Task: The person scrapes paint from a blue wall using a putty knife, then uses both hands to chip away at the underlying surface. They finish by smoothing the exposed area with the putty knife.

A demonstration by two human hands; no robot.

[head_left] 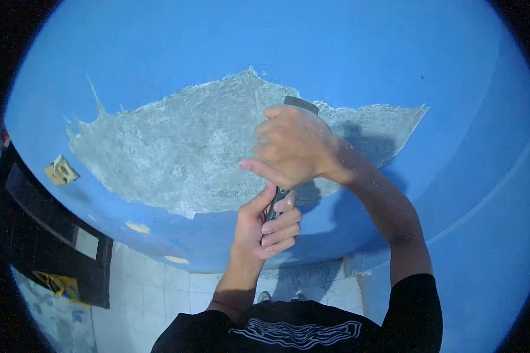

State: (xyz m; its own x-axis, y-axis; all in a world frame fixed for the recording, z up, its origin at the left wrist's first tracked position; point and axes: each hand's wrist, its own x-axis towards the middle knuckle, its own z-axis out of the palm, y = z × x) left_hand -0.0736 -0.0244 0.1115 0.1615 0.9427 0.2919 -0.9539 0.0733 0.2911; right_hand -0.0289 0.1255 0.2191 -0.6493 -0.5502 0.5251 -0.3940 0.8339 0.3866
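Observation:
My left hand (271, 226) is wrapped round the dark handle (274, 207) of what looks like a scraper. Higher up, my right hand (297, 144) is closed over the same tool, its thumb pointing left. Only the dark flat end of the scraper (301, 105) shows beyond my right knuckles; the middle of the tool is hidden by that hand. Behind both hands, a large jagged patch of bare grey plaster (165, 147) shows in the blue wall (365, 47). The scraper's tip lies near the patch's upper edge, but whether it touches the wall I cannot tell.
On the wall at left is a tan socket box (62, 170). Small pale chipped spots (138, 227) lie below the patch. Dark furniture (53, 235) and a yellow bag (62, 285) stand lower left. White floor tiles (150, 282) lie under my feet.

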